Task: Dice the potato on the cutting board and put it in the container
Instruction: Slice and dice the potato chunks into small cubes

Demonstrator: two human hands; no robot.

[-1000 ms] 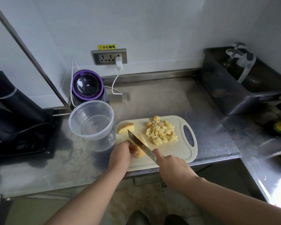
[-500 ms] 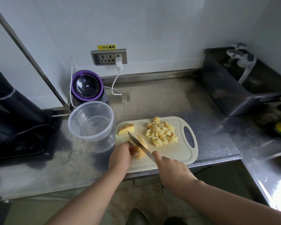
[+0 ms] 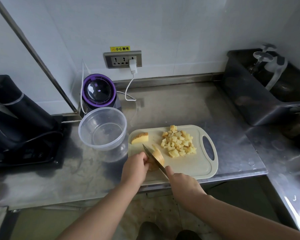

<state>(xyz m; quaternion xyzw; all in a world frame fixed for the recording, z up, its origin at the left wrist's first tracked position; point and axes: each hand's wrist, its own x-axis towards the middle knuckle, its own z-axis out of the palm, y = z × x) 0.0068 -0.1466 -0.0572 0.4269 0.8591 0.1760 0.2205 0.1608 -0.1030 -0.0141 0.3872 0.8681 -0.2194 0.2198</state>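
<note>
Potato half under the knife (image 3: 153, 158) on the cutting board (image 3: 196, 168)

The left hand (image 3: 134, 168) has its grip curled round the potato piece (image 3: 160, 156) at the board's near left. The right hand (image 3: 184, 185) has its grip clenched on the knife handle, with the blade slanting across the piece. Diced cubes (image 3: 177, 143) lie piled toward the far right of the board and a wedge (image 3: 140, 138) at its far left. The clear container (image 3: 113, 154) stands on the surface (image 3: 180, 108) just left of the board.

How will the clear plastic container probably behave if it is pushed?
The container looks thin-walled and empty, so it is probably light. On the smooth steel counter it would likely slide; pushed high, it might tip.
</note>
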